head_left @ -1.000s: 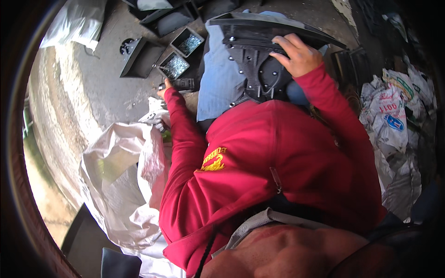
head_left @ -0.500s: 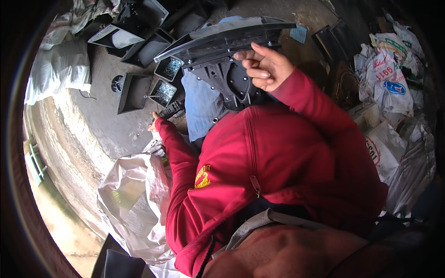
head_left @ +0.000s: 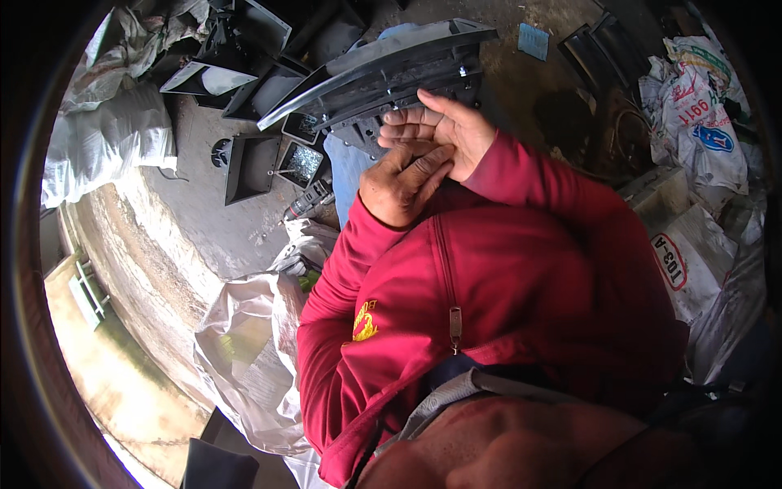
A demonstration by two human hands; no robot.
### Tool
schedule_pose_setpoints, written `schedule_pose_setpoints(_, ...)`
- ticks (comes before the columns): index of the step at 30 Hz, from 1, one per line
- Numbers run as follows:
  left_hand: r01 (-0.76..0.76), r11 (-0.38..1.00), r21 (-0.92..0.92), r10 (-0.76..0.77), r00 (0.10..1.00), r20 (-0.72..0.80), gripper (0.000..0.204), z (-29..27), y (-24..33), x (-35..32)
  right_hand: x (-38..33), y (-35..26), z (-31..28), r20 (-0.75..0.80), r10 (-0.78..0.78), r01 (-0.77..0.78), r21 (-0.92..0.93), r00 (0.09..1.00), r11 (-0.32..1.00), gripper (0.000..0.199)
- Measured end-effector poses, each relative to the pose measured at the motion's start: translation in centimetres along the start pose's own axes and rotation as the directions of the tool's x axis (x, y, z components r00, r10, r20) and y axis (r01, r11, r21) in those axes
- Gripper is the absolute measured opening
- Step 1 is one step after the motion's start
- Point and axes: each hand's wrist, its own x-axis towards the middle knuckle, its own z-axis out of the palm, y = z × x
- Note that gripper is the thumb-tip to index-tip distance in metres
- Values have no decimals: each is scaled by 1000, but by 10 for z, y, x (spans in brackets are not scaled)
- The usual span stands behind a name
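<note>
My left hand [head_left: 401,186] has its fingertips drawn together over the palm of my right hand [head_left: 453,137]. What lies between those fingertips, if anything, is too small to make out. The right palm is turned up, with its fingers stretched out and slightly bent. Just beyond both hands a long black plastic panel [head_left: 366,77] stands tilted, with several shiny bolts along its near side. A black bracket [head_left: 352,137] below it is mostly hidden by my hands. To the left on the floor lies a dark power tool [head_left: 309,200], touched by neither hand.
Small black trays of shiny screws [head_left: 301,163] stand left of a blue cloth [head_left: 345,175]. Black angular parts [head_left: 252,167] lie farther left and beyond. A white sack [head_left: 252,350] is at my left; printed sacks [head_left: 692,122] are piled on the right.
My left hand has left the power tool on the floor and come across to my right hand. The right hand has moved slightly left and lower, its fingers straighter.
</note>
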Motion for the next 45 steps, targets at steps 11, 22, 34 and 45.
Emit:
schedule_pose_setpoints(11, 292, 955, -49, -293, 910, -295, 12, -31, -10, 28, -26, -29, -9, 568, -669, 623, -757, 480, -196, 31)
schedule_pose_setpoints(22, 376, 797, 473, -276, 923, -268, 19, -28, -39, 53, 13, -22, -18, 685, -570, 165, -693, 453, -702, 52)
schedule_pose_setpoints(34, 287, 909, 303, -189, 931, -313, 23, -11, -35, 38, 20, -22, -19, 658, -584, 185, -724, 475, -665, 60)
schedule_pose_setpoints(45, 472, 813, -342, -532, 840, -106, 37, -5, -39, 12, 19, -19, -10, 665, -554, 141, -694, 500, -706, 62)
